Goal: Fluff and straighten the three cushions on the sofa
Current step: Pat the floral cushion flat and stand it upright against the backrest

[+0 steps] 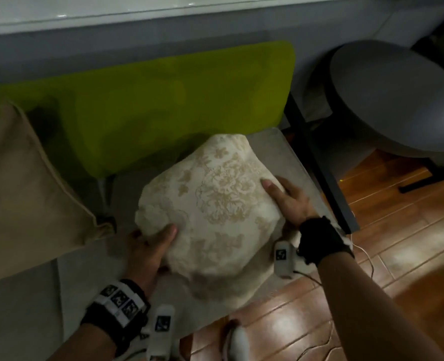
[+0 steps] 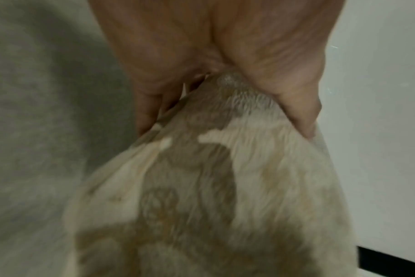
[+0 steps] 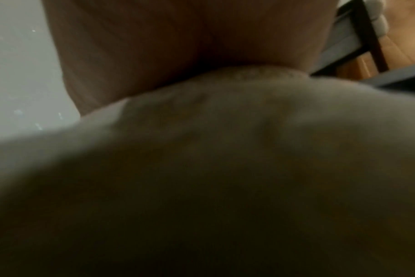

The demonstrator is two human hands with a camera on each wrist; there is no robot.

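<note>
A cream cushion with a beige floral pattern (image 1: 215, 212) lies tilted on the grey sofa seat (image 1: 275, 147), near its right end. My left hand (image 1: 150, 246) grips the cushion's near-left corner, thumb on top. In the left wrist view the fingers (image 2: 147, 112) and thumb pinch the bunched fabric of the cushion (image 2: 201, 187). My right hand (image 1: 286, 199) holds the right edge, thumb laid across the top. In the right wrist view its palm (image 3: 178, 46) presses against the cushion (image 3: 201, 150), and the fingers are hidden. A plain tan cushion (image 1: 20, 191) leans at the left.
A lime-green back cushion (image 1: 163, 100) stands behind the seat. The sofa's black frame (image 1: 319, 165) runs along its right end. A round grey table (image 1: 392, 100) stands to the right on the wooden floor (image 1: 371, 256). A white wall runs behind the sofa.
</note>
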